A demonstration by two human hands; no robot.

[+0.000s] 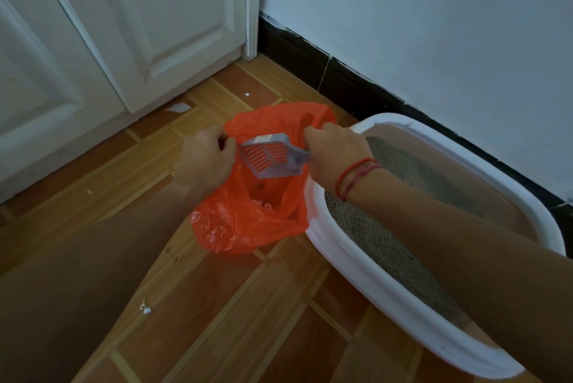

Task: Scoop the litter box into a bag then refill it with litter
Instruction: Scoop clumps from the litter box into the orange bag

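Observation:
An orange plastic bag (245, 221) stands open on the wooden floor, left of the white litter box (387, 286). My left hand (206, 159) pinches the bag's left rim and holds it open. My right hand (336, 153) grips the handle of a grey slotted scoop (268, 154), which tilts down over the bag's mouth. The same hand seems to hold the bag's right rim too. Small pale clumps lie at the bottom of the bag. Grey litter (372, 234) fills the box; my right forearm crosses over it.
A white panelled door (124, 26) is at the back left, and a pale wall with a dark skirting board (356, 85) runs behind the box. Small white scraps (178, 107) lie scattered on the floor (248, 305).

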